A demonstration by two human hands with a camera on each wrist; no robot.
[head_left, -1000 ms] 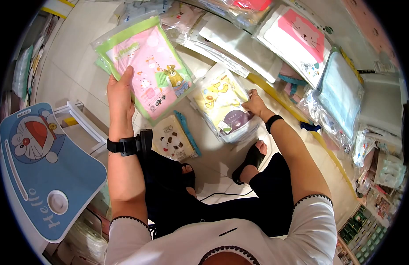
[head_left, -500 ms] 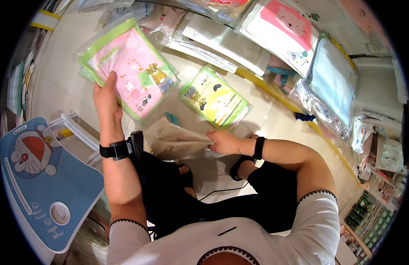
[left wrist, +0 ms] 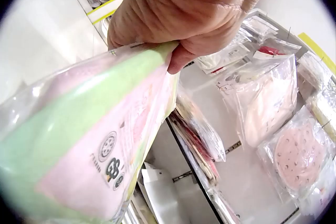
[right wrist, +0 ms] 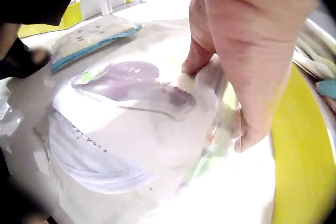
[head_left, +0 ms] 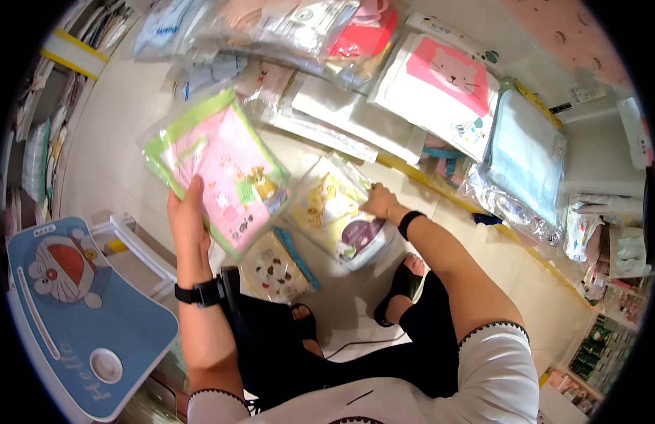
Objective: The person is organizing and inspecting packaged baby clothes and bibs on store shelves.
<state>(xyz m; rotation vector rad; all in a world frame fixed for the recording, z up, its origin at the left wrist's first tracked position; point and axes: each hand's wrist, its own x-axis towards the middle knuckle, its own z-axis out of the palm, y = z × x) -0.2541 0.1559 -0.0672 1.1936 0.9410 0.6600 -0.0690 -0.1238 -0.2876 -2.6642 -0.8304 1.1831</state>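
My left hand (head_left: 189,222) pinches the lower left edge of a pink and green plastic-wrapped package (head_left: 232,187) printed with cartoon animals. In the left wrist view this package (left wrist: 84,145) hangs below the hand, creased where the thumb presses it. At its far right edge, my right hand (head_left: 381,203) grips a clear-bagged package (head_left: 331,201) with yellow pictures and a purple patch, low over the floor. The right wrist view shows the fingers at the edge of that bag (right wrist: 121,119), with green packaging just beneath. A panda-print package (head_left: 274,272) with a teal edge lies between the hands, nearer the body.
A blue folding table (head_left: 80,318) stands at left. Shelves with bagged goods curve along the back and right, including a pink cat-print package (head_left: 447,74) and a light blue one (head_left: 529,152). A yellow shelf edge (right wrist: 302,145) runs beside the right hand.
Half a second ago my right hand held a pale package tilted up toward the body, with a green and yellow package bared on the floor. Now the yellow-print package covers that spot again.
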